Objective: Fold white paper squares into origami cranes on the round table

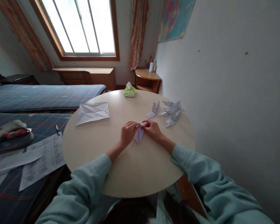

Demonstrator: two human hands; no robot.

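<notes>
A small folded piece of white paper lies pointed toward me on the round beige table. My left hand pinches its upper left edge with curled fingers. My right hand pinches the upper right edge, fingertips meeting the left hand's at the top of the paper. Both sleeves are pale teal.
A creased, unfolded white sheet lies at the table's left. Several finished paper figures sit at the right by the wall. A green tissue pack stands at the far edge. Printed papers and a pen lie on the bed at left.
</notes>
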